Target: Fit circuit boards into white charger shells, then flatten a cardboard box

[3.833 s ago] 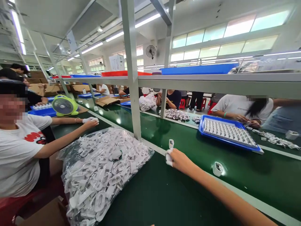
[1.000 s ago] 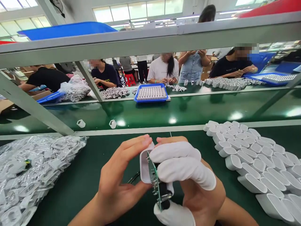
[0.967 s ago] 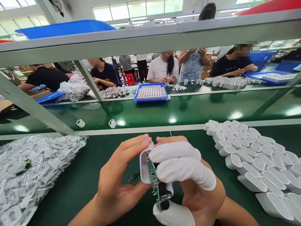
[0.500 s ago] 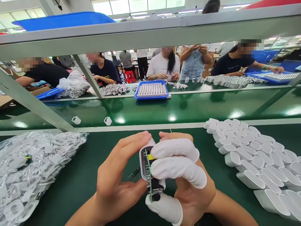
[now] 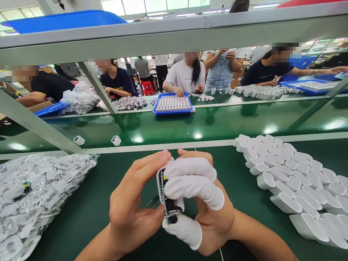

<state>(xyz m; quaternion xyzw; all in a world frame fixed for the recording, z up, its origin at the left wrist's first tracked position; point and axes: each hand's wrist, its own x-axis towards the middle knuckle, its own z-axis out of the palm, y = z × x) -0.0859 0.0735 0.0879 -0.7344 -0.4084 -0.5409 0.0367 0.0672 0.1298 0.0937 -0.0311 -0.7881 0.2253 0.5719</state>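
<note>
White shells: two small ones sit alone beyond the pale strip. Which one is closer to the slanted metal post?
The left shell, beside the post's foot; the other sits farther right.

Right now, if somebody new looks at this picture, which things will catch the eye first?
First, the two hands in the lower middle: the left hand and the right hand, with white finger cots, grip a white casing with a circuit board in it. On the right lie rows of white casings; at far left, a clear bag of white parts.
</note>
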